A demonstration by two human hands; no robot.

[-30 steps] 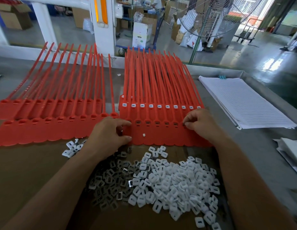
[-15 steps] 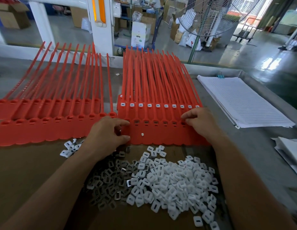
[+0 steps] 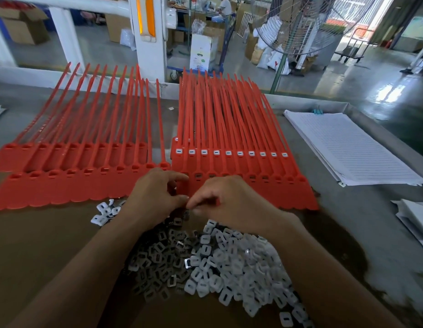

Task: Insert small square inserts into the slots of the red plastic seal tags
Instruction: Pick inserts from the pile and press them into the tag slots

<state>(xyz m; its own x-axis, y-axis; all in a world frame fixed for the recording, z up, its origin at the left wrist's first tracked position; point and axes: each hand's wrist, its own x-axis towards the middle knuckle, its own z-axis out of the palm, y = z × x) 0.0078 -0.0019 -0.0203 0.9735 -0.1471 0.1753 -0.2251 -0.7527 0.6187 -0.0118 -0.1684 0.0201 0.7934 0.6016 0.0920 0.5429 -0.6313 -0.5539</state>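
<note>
Two batches of red seal tags lie on the table, the left one (image 3: pixel 75 185) with bare slots. The right batch (image 3: pixel 264 188) has white inserts (image 3: pixel 229 153) seated along its rear row. A pile of loose white and grey square inserts (image 3: pixel 229 268) lies on brown cardboard in front. My left hand (image 3: pixel 153 200) is curled at the near left corner of the right batch. My right hand (image 3: pixel 231 204) meets it fingertip to fingertip, pinching a small piece that is mostly hidden between the fingers.
A stack of lined white sheets (image 3: pixel 347 147) lies to the right, with more white sheets (image 3: pixel 416 218) at the right edge. A few stray inserts (image 3: pixel 104 213) sit left of my left hand. The brown cardboard (image 3: pixel 40 245) covers the near table. A standing fan (image 3: pixel 300 27) is behind.
My right hand has left the right end of the front row and moved left to meet my left hand. My left hand has stayed in place.
</note>
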